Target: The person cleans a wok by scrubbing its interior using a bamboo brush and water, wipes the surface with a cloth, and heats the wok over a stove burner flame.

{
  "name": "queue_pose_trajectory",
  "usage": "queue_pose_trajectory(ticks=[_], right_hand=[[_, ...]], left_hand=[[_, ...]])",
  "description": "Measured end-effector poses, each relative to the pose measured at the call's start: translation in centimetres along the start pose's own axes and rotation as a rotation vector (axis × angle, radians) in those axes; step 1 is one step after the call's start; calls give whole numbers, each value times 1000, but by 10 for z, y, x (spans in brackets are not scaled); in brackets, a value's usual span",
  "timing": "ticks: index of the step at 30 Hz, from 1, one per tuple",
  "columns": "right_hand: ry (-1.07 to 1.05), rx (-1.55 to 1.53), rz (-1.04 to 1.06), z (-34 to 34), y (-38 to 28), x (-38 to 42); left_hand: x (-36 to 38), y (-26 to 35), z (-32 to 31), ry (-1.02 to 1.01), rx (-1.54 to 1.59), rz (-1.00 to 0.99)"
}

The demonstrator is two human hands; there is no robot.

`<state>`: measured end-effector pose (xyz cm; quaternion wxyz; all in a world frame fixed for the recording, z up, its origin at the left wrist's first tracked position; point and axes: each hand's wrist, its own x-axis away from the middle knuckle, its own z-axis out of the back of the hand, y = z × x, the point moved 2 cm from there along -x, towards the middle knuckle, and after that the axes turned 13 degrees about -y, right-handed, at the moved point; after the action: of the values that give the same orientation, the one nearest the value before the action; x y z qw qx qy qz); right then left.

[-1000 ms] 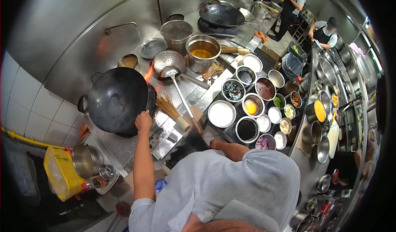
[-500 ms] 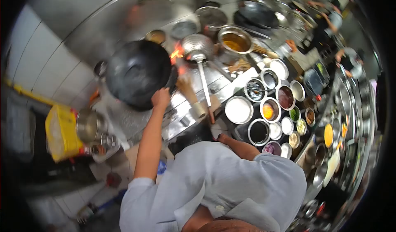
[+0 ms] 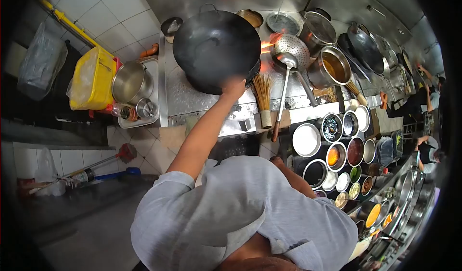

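A big black wok sits tilted over the stove on the left, its inside looking bare and dark. My left hand is closed on its near rim, where a handle may be hidden under the slightly blurred fingers. My right hand is low in front of my body, close to the counter's edge; its fingers are hidden. Right of the wok, a perforated strainer has a ladle resting on it, the long handle pointing toward me. A bamboo brush lies between wok and ladle.
Flames show between wok and strainer. A pot of brown liquid stands farther right. Several seasoning containers crowd the right counter. A yellow bin and a steel pot are at left. Other people stand far right.
My view has turned, so the stove and containers sit further right in the picture. My left hand stays on the wok, and my right hand stays low by my body.
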<state>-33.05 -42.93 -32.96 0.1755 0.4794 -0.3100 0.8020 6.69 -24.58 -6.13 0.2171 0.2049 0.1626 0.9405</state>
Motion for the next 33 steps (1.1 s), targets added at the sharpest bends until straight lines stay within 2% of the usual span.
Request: queue_pose_trajectory(ticks=[6, 8, 11, 14, 15, 17, 21, 23, 27, 30, 32, 33], right_hand=[[40, 46, 57, 11, -11, 9], [-20, -184, -132, 36, -53, 62], [10, 286, 158, -13, 30, -49], [-45, 377, 223, -5, 19, -29], [-46, 376, 227, -2, 12, -18], [-106, 64, 50, 6, 2, -2], [-132, 196, 106, 6, -1, -7], [-83, 66, 6, 10, -7, -1], [-54, 101, 77, 10, -8, -14], [9, -22, 97, 10, -4, -28], [-72, 220, 256, 7, 1, -42], [-71, 221, 256, 7, 3, -43]], left_hand=[[-1, 0, 0, 25, -7, -1], [-3, 0, -2, 30, -1, 4], [-1, -2, -2, 55, 9, 17], [7, -1, 4, 63, 13, -12], [11, 0, 7, 79, 23, -23], [21, 1, 14, 96, 29, -28], [36, 3, 27, 213, 63, -64], [39, 1, 28, 237, 86, -65], [43, 0, 31, 266, 117, -99], [43, 0, 32, 272, 126, -103], [43, -1, 30, 281, 123, -105], [42, -1, 30, 288, 121, -108]])
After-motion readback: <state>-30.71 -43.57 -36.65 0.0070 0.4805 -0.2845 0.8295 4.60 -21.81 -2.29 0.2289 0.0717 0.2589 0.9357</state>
